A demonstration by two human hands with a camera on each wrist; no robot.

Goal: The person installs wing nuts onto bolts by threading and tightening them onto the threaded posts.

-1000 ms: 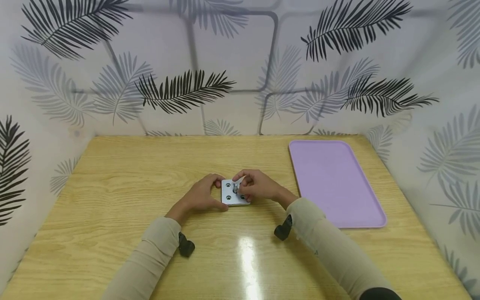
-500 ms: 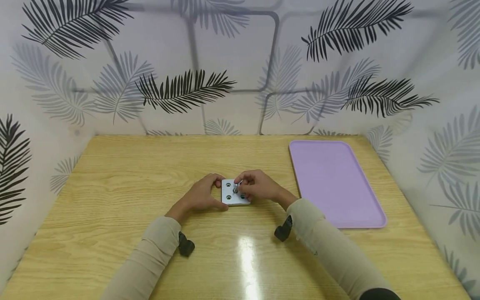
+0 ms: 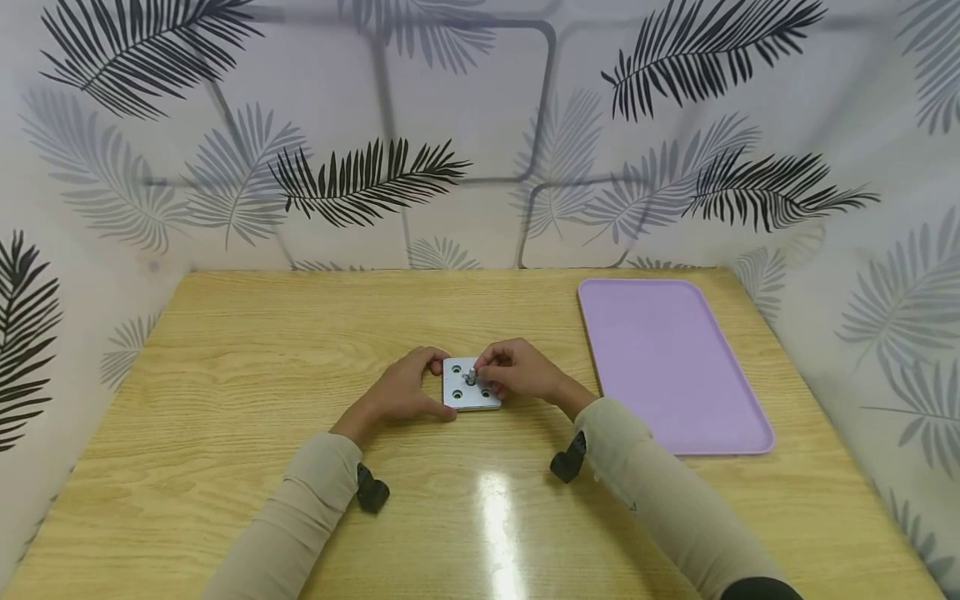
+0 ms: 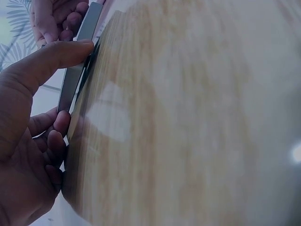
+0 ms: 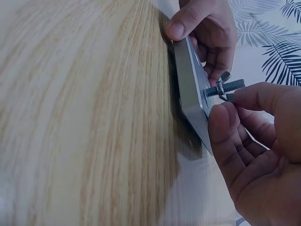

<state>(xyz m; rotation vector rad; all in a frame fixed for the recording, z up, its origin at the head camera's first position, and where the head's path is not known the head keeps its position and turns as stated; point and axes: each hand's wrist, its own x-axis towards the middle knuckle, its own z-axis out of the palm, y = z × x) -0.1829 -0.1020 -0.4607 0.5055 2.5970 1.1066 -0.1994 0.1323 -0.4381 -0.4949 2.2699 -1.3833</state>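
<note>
A square silver metal plate [image 3: 457, 402] with several countersunk holes lies near the middle of the table. From its centre rises a threaded bolt [image 5: 233, 85], and a wing nut [image 5: 223, 87] sits partway along the thread. My left hand [image 3: 408, 387] grips the plate from the left, its thumb [image 4: 70, 53] on the near edge and its fingers around the far left corner. On the other side, my right hand [image 3: 521, 371] has thumb and index finger at one wing of the nut, pinching it. The right fingers partly cover the plate's right side.
A purple tray [image 3: 675, 367] lies on the right of the wooden table [image 3: 300, 317]. Leaf-patterned cloth [image 3: 465, 100] stands behind the table and along both sides. Both wrists carry small black cameras, with beige sleeves behind them.
My right index finger has come back from the far side of the bolt to its right, leaving the wing nut more visible. The left hand and the plate have stayed put.
</note>
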